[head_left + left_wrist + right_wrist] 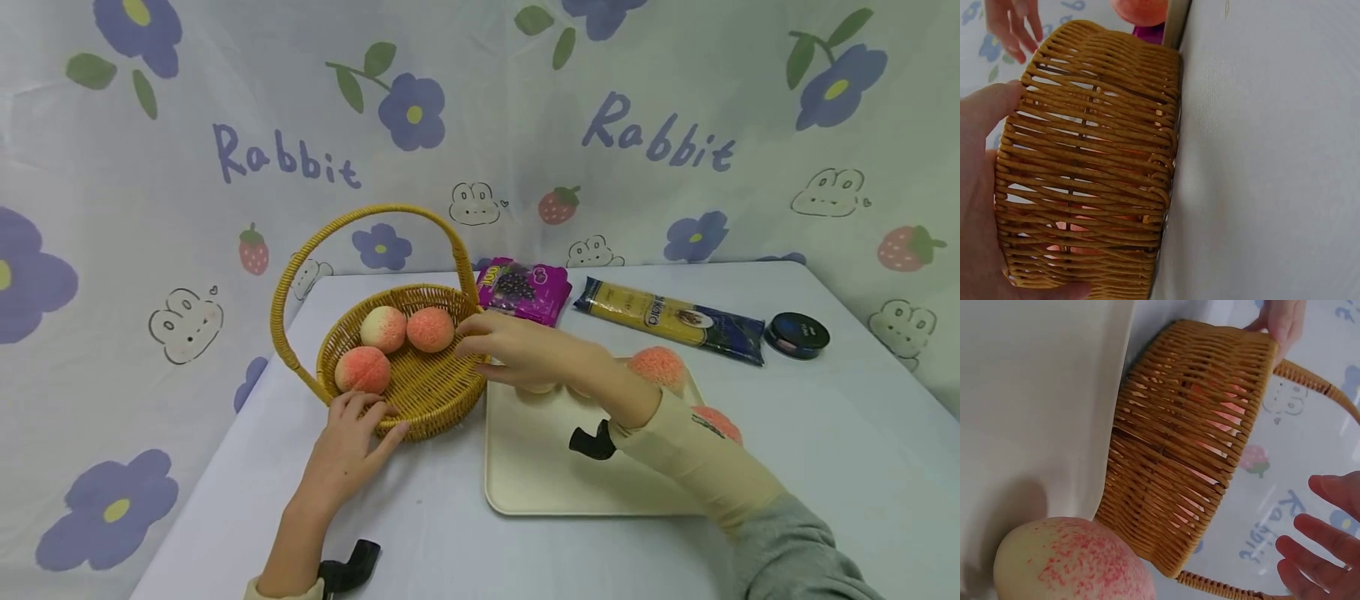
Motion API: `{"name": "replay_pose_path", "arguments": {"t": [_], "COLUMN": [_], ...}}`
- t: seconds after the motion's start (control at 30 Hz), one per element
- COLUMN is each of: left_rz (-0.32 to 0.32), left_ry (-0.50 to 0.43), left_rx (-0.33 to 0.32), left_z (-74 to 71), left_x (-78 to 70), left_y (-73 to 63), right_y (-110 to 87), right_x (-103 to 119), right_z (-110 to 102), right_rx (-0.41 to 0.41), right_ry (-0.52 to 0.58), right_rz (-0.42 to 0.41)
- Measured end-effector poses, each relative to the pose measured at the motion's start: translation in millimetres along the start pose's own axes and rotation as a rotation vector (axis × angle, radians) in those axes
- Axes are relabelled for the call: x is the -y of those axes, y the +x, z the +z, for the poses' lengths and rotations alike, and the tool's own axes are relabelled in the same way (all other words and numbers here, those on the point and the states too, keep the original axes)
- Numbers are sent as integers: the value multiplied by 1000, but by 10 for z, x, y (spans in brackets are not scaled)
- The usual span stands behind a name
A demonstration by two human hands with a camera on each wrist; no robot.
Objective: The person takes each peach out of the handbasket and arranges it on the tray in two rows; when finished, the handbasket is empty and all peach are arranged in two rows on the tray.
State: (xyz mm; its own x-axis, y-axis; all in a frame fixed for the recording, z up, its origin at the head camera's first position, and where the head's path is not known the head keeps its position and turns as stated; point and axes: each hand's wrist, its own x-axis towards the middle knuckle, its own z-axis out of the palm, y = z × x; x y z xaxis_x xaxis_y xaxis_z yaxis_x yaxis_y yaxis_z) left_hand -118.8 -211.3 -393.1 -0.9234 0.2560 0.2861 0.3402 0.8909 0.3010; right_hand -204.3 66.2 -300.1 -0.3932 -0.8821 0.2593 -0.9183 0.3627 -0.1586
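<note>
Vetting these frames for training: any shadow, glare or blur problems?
Head: soft, even light, slight sheen on the blue-and-yellow plastic packet; left wrist: faint shading on the white tabletop beside the golden-brown woven basket, weave sharp; right wrist: soft shadow by the round pink-and-cream fruit on the cream rectangular tray, no obvious glare.

A shiny purple grape-printed packet (525, 287) lies near a long blue-and-yellow plastic bag (667, 320) (a round black case (797, 335) sits just beside it).
</note>
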Motion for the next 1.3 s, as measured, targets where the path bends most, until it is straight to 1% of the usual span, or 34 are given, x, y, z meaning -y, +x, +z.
{"name": "replay_pose_path", "arguments": {"t": [0.17, 0.3, 0.43, 0.53, 0.8, 0.9, 1.0, 1.1, 1.17, 1.3], "left_rz": [0, -1, 1, 2, 14, 10, 2, 3, 8, 9], "left_ry": [6, 7, 10, 17, 9, 6, 4, 2, 5, 16], "left_rx": [6, 9, 10, 8, -11, -12, -7, -10, -16, -18], "left_z": [-5, -10, -8, -7, -14, -15, -12, -6, -3, 1], "left_x": [1, -4, -10, -7, -6, -6, -7, -8, -8, -11], "left_y": [1, 1, -2, -4, -6, -10, -8, -4, -4, -8], "right_y": [162, 292, 397, 466, 627, 697, 765, 818, 847, 907], "right_x": [-78, -128, -186, -249, -428, -485, -527, -556, -569, -587], "right_z": [57, 86, 133, 187, 412, 523, 624, 708, 755, 843], "right_rx": [21, 59, 115, 137, 92, 98, 140, 176, 177, 165], "right_ry": [-11, -15, 14, 21, 14, 9, -9, -35, -59, -91], "right_rz": [-1, 41, 105, 129, 90, 123, 188, 226, 226, 197]}}
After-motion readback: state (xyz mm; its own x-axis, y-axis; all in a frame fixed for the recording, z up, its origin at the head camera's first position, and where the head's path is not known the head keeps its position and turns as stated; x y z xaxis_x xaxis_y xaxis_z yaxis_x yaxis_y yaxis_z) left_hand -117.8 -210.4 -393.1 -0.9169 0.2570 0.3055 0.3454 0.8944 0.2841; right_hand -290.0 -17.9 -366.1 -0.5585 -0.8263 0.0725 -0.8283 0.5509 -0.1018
